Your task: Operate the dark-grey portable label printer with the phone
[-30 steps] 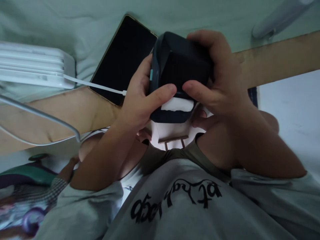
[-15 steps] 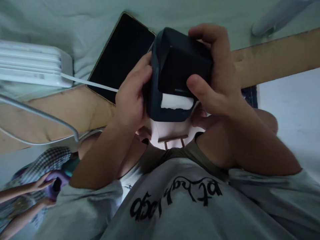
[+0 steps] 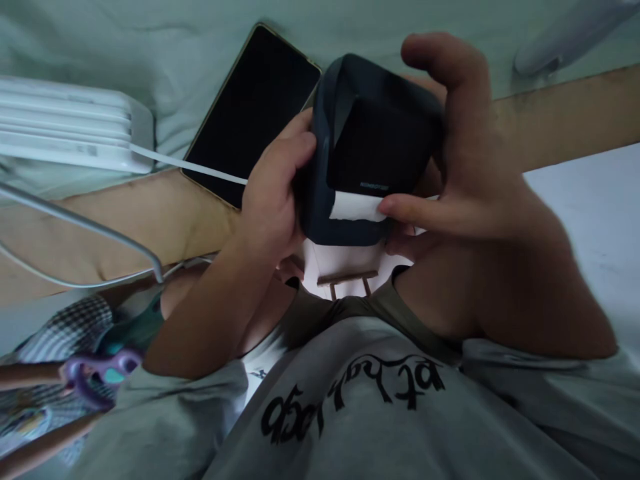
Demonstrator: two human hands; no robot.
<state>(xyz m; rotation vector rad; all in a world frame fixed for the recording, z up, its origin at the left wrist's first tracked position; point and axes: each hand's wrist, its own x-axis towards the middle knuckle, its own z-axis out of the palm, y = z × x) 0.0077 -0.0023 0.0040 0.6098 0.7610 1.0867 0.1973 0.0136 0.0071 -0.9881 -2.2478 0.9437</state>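
Bedsheet [image 3: 150, 33] behind; both hands clasp printer [image 3: 380, 133].

The left hand [image 3: 273, 200] covers the left face of the dark box [image 3: 373, 147]; its fingertips lie out of sight behind it. The right hand [image 3: 467, 167] is motion-blurred and hides the box's right side. White paper [image 3: 356, 207] shows only as a strip at the slot, and the lettering above it is too small to read. The phone [image 3: 253, 110] is partly masked by the left hand. The white device [image 3: 70, 133] runs off the left edge. A person [image 3: 60, 380] at near left is cut off and blurred.
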